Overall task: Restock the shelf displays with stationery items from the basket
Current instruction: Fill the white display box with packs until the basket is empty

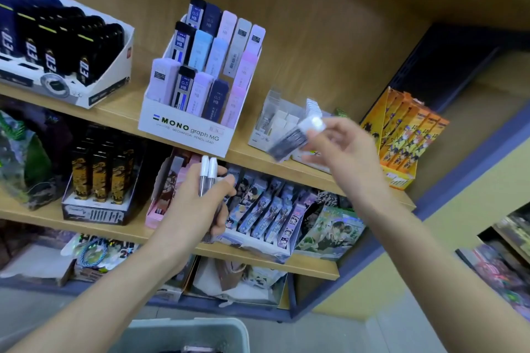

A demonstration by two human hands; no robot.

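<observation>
My left hand (200, 203) grips a small bundle of clear lead tubes with white caps (208, 173), held upright in front of the middle shelf. My right hand (344, 152) pinches one more white-capped lead tube (296, 137), blurred and tilted, just in front of a small clear display box (282, 119) on the upper shelf. That box holds several white-topped items. The grey basket (186, 332) shows at the bottom edge, below my arms.
A white MONO graph MG lead display (186, 126) stands left of the clear box. An orange cartoon pencil box (401, 137) sits to the right, a black-item display (57, 46) at far left. Lower shelves carry several packed displays.
</observation>
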